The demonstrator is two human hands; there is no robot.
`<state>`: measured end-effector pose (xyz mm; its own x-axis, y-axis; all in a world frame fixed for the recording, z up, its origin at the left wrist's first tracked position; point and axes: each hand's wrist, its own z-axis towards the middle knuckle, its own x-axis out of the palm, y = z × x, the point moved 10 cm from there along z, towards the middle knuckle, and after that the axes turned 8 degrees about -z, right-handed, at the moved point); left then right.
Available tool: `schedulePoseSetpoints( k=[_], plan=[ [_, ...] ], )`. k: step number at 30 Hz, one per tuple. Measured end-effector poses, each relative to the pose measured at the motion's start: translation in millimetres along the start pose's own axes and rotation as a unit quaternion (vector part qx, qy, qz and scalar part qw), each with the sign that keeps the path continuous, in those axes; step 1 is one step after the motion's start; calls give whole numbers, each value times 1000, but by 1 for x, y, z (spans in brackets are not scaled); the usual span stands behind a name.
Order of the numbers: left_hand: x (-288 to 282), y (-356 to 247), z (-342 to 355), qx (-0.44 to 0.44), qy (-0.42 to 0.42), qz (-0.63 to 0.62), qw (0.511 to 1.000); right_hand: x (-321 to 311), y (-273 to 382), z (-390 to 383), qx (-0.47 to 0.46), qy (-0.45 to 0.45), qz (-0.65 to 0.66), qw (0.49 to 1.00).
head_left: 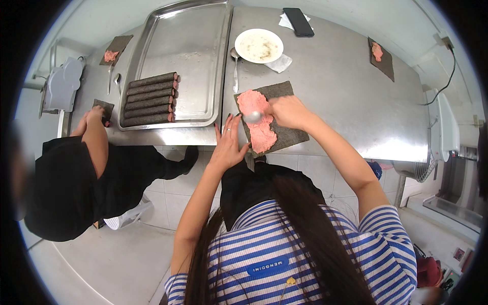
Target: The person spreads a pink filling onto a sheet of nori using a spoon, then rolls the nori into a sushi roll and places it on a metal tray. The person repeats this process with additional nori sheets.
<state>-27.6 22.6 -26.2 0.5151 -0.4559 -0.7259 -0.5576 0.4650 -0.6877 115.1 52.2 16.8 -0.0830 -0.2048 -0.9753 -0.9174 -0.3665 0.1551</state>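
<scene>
A dark nori sheet [288,131] lies on the steel table in front of me, its near edge at the table's front edge. Pink minced paste [262,137] covers a strip along its left side. My right hand [288,112] is closed round a metal spoon [252,118], whose bowl rests on the paste; the handle is hidden in my fingers. My left hand [230,144] lies with fingers spread on the tabletop, just left of the sheet, its fingertips near the sheet's left edge.
To the left, a steel tray [221,76] holds several rolled nori sticks [151,96]. A white bowl [259,46], another spoon [235,71] and a black phone [298,22] lie farther back. More nori with paste [381,56] is at far right. A co-worker's hands [91,117] work at left.
</scene>
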Motion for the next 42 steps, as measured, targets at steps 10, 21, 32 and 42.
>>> schedulePoseSetpoints(
  k=[10,21,32,42],
  plan=[
    [2,3,-1,0,0,18,1000,-23,-22,19,69,-72,2,995],
    [-3,0,2,6,26,75,997,-33,16,36,-51,-181,-171,967],
    [-5,-1,1,14,17,51,998,-46,-35,26,117,-36,-75,990],
    [-5,-1,0,26,13,49,998,-34,-49,15,143,-50,-47,987]
  ],
)
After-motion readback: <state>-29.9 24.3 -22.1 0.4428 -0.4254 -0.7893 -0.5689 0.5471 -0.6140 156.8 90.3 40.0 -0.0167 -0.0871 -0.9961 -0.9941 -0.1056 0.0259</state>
